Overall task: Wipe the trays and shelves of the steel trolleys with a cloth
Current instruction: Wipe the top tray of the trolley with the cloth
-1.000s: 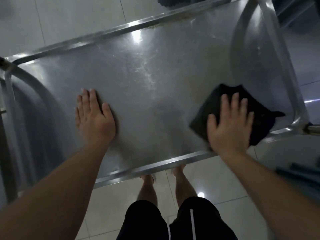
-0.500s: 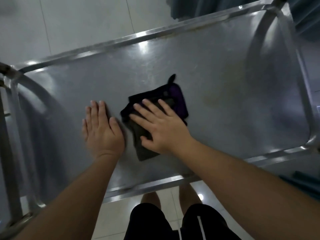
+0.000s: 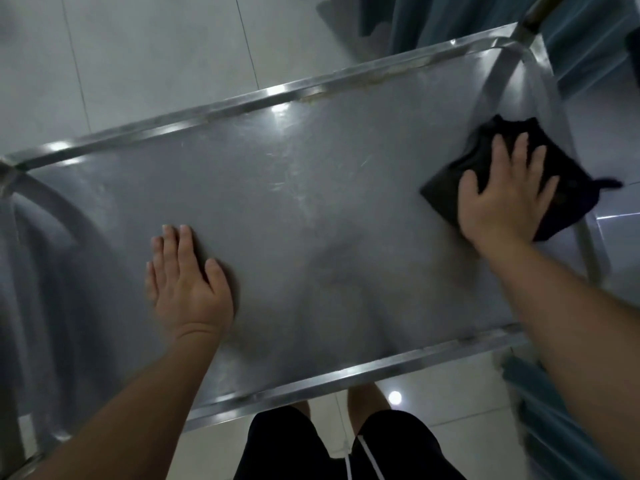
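Note:
The steel trolley's top tray (image 3: 311,209) fills the head view, a flat grey sheet with a raised shiny rim. A dark, folded cloth (image 3: 446,188) lies at the tray's right end, one corner hanging past the rim. My right hand (image 3: 505,199) presses flat on the cloth with fingers spread and straight. My left hand (image 3: 187,282) rests palm down on the bare steel at the left, fingers together and pointing away from me.
A curved steel handle (image 3: 52,209) arches over the tray's left end and another rail (image 3: 554,109) borders the right end. Pale floor tiles (image 3: 138,64) surround the trolley. Blue fabric (image 3: 433,19) hangs at the top right, and something blue (image 3: 554,410) sits at the lower right.
My right hand slid the cloth from the tray's right end to its middle beside my left hand, then back to the right end. My left hand stayed planted on the steel.

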`<action>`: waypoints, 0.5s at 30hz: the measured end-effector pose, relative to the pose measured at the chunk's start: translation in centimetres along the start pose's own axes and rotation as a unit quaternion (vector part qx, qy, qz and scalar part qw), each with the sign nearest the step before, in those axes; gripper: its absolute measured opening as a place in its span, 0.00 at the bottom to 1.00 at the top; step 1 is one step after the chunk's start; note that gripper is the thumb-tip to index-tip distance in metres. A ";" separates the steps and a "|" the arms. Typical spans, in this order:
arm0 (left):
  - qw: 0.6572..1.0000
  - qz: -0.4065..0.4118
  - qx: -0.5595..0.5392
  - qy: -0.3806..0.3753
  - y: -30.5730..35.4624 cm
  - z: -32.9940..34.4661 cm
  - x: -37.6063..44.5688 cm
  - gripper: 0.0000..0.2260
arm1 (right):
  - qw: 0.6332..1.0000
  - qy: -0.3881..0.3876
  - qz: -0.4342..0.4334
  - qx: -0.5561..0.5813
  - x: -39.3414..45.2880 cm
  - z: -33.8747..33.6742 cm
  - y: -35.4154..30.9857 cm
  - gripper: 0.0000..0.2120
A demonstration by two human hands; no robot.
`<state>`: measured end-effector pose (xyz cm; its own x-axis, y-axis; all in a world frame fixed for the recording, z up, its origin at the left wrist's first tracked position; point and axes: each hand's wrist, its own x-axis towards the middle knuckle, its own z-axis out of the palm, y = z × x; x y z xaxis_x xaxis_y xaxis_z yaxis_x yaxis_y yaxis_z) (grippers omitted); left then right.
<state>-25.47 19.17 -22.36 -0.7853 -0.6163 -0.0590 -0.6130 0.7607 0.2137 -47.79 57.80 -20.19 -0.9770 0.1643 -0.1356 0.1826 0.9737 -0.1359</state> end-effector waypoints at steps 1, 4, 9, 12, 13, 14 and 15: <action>1.000 0.000 -0.001 0.000 0.0 0.0 0.0 0.31 | 0.999 0.013 0.032 0.008 -1.2 0.5 -1.9 0.35; 1.000 0.000 -0.005 0.001 0.2 -0.1 0.0 0.31 | 0.999 0.032 0.027 0.015 -5.9 2.0 -7.8 0.35; 1.000 -0.007 -0.010 0.000 0.4 -0.2 -0.1 0.32 | 0.970 -0.012 -0.242 0.015 -11.5 4.5 -16.2 0.36; 1.000 -0.002 -0.010 -0.007 0.6 -0.3 -0.1 0.31 | 0.866 -0.064 -0.495 -0.020 -9.4 4.6 -17.3 0.35; 1.000 -0.003 -0.009 -0.007 0.5 -0.3 -0.1 0.31 | 0.829 -0.081 -0.551 -0.041 -8.0 4.4 -17.0 0.35; 1.000 -0.004 -0.008 -0.005 0.5 -0.3 -0.1 0.31 | 0.800 -0.092 -0.590 -0.057 -6.5 4.1 -16.5 0.34; 1.000 -0.004 -0.009 -0.003 0.5 -0.3 -0.1 0.31 | 0.782 -0.093 -0.612 -0.069 -5.1 3.8 -15.8 0.34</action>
<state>-25.68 19.58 -21.97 -0.7805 -0.6217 -0.0661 -0.6181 0.7515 0.2306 -45.23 41.01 -21.10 -0.3750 -0.9179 -0.1296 -0.9035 0.3932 -0.1705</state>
